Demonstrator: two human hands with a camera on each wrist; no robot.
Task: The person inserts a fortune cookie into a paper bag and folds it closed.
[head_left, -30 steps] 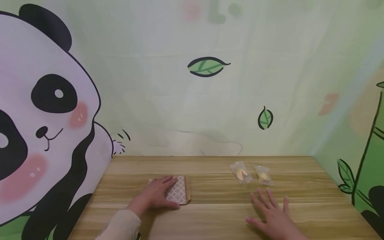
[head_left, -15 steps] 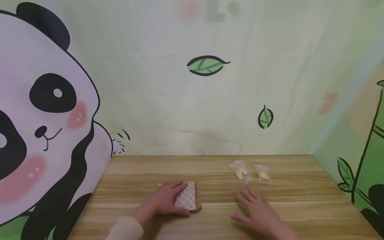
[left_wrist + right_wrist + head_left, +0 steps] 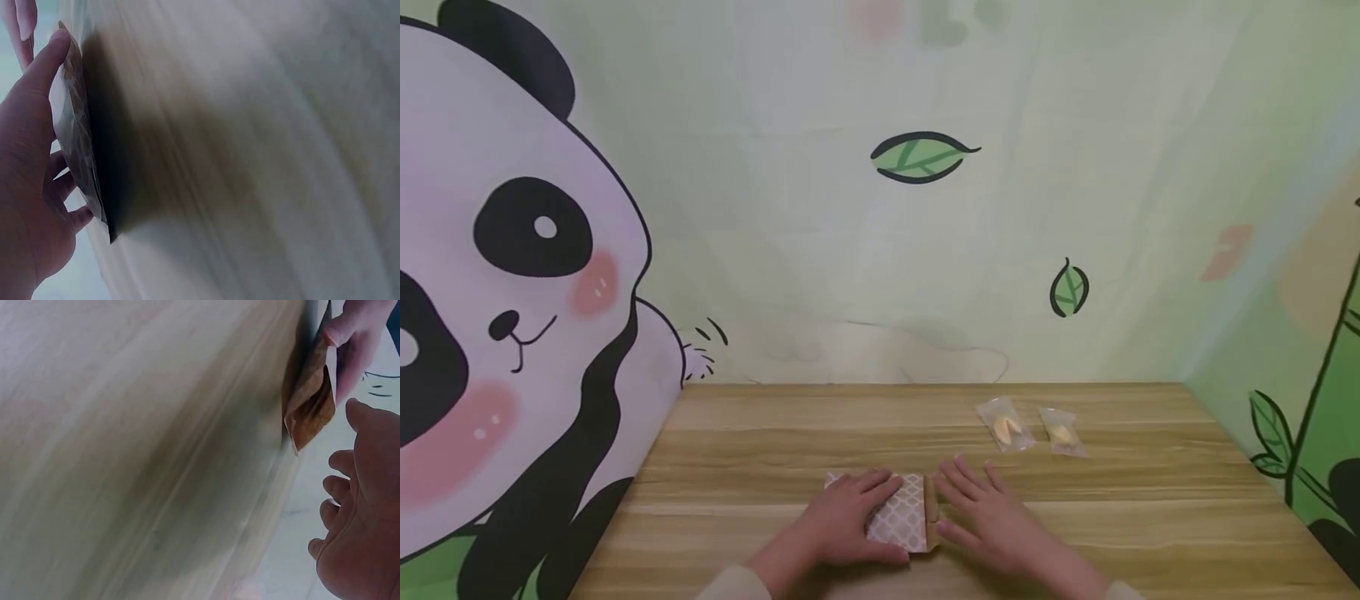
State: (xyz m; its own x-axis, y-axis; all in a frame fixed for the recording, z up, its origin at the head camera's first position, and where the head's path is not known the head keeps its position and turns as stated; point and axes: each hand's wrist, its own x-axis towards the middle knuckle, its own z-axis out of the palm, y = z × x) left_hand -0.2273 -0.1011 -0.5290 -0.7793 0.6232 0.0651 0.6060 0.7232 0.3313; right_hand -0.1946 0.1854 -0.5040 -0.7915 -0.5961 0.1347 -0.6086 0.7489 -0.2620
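A flat paper bag with a white lattice pattern lies near the front of the table. My left hand rests over its left part, fingers extended across the top and thumb along the near edge. In the left wrist view the bag shows edge-on beside the thumb, a dark shadow next to it. Its brown mouth gapes in the right wrist view. My right hand holds nothing; its fingers spread just beyond the mouth, fingertips close to the bag's right end.
Two small clear wrappers, each with a pale yellow piece inside, lie toward the back right of the wooden table. Behind the table hangs a printed cloth with a panda and leaves.
The left hand has drawn the paper bag rightward and nearer the person. My right hand has moved left, from below the wrappers to beside the bag's mouth. The wrappers stay put.
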